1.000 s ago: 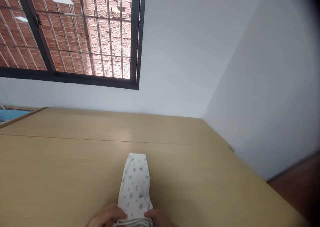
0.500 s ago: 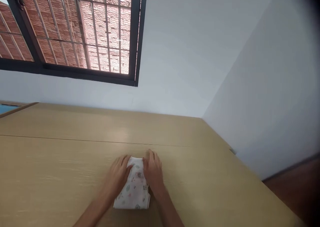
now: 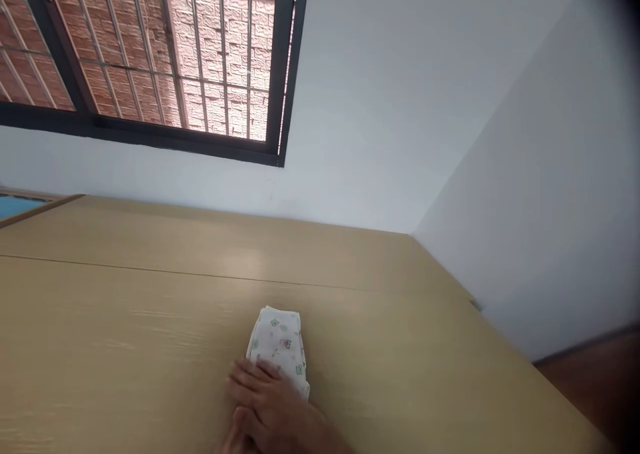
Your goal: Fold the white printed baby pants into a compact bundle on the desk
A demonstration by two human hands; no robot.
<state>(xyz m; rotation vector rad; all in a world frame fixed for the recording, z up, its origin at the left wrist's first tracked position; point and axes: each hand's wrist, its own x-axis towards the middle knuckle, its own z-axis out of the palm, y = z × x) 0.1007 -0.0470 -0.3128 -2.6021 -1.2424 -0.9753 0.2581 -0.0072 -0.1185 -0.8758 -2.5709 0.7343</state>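
Observation:
A small folded cloth (image 3: 278, 337), white with a print of little coloured figures, lies flat on the tabletop. My right hand (image 3: 275, 404) reaches across its near part, fingers stretched out toward the left over the cloth's near left edge. That hand is somewhat smeared by motion. Close against it, at the bottom of the head view, is my left hand (image 3: 239, 434). Most of the left hand is hidden under or behind the right one, so its fingers cannot be made out. The near end of the cloth is covered.
The light wood tabletop (image 3: 150, 327) has a seam running across it and meets a white wall (image 3: 360, 141) at the back. A dark-framed barred window (image 3: 180, 141) is at upper left. Something blue (image 3: 17, 206) shows beyond the table's left edge.
Both hands have left the cloth's far corners and come nearer to me. The right hand has swung left across the near part, over the left hand. The view has shifted slightly.

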